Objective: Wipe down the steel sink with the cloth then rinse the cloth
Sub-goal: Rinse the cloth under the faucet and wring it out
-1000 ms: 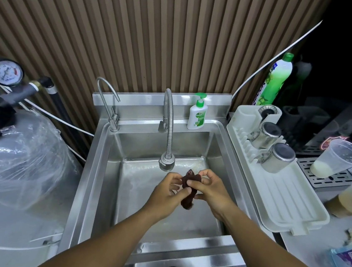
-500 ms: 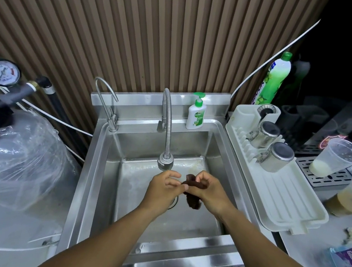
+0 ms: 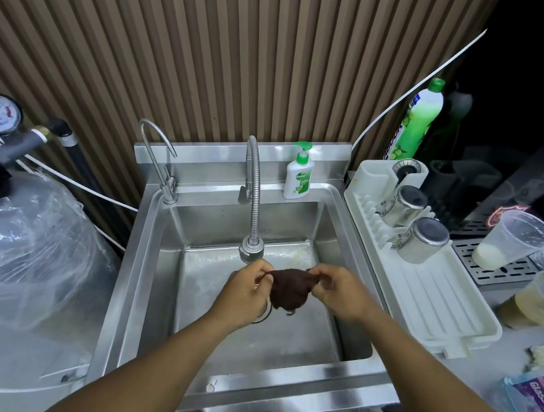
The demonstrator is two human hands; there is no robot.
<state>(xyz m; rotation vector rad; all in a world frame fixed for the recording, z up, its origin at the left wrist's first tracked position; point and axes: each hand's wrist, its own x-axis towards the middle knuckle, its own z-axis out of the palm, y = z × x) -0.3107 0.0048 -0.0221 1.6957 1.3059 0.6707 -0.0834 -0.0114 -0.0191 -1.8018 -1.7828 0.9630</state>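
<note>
A dark brown cloth hangs spread between my two hands above the steel sink basin. My left hand pinches its left corner and my right hand pinches its right corner. The cloth droops in the middle, just in front of the flexible faucet's spray head. The drain shows partly behind my left hand. I cannot tell whether water runs from the faucet.
A thin gooseneck tap stands at the sink's back left, a soap pump bottle at the back right. A white drying rack with two steel cups lies right of the sink. Plastic cups and a green detergent bottle stand further right.
The cloth was bunched between my hands held close together; my hands have moved apart and pulled it open sideways.
</note>
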